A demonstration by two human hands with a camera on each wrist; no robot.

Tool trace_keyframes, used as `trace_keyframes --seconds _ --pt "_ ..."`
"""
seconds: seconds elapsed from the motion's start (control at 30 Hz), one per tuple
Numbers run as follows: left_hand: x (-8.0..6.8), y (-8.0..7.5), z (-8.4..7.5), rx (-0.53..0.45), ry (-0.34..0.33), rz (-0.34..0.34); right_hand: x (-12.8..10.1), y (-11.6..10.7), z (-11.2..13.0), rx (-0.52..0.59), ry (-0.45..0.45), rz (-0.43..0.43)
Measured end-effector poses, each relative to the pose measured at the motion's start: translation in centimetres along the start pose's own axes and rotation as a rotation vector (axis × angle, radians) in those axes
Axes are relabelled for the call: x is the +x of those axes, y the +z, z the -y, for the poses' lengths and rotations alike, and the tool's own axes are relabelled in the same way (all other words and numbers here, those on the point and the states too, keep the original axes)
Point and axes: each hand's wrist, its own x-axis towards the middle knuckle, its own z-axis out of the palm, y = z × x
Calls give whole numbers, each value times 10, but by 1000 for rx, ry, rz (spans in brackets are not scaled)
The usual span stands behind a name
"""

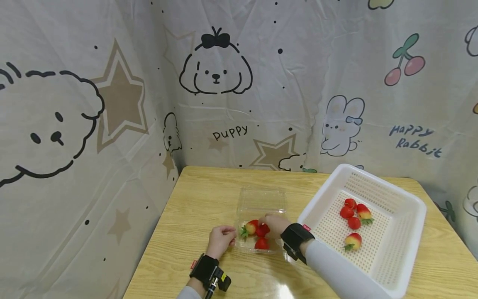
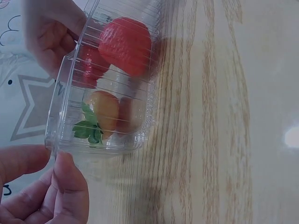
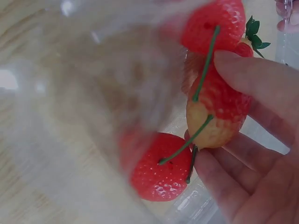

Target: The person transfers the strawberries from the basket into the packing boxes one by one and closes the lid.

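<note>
A clear plastic clamshell box (image 1: pixel 261 201) lies open on the table with strawberries inside. My left hand (image 1: pixel 221 241) is at its left side; in the left wrist view thumb and forefinger pinch the corner of the rim (image 2: pixel 55 148). Inside the box, my right hand (image 1: pixel 277 224) grips a red-and-yellow strawberry (image 3: pixel 217 122) between thumb and fingers. Red strawberries with thin green stems lie beside it, one (image 3: pixel 161 170) close to the fingertips. A leafy red-and-yellow strawberry (image 1: pixel 251 228) sits at the left of the box, and a red one (image 1: pixel 262 243) near its front wall.
To the right, a white perforated plastic basket (image 1: pixel 408 245) stands on the wooden table (image 1: pixel 201 187), with several red and red-and-yellow strawberries (image 1: pixel 353 241) on its bottom. My right forearm crosses the basket's near left edge. A printed curtain (image 1: pixel 224 116) hangs behind and at the left.
</note>
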Motion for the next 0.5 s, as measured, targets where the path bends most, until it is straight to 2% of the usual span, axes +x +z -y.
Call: trace_keyframes --seconds 0.2,0.5 --pt "1 0 -1 12 -15 8 3 2 0 5 16 34" --pt "1 -1 0 7 -33 15 8 9 -3 -92 11 66"
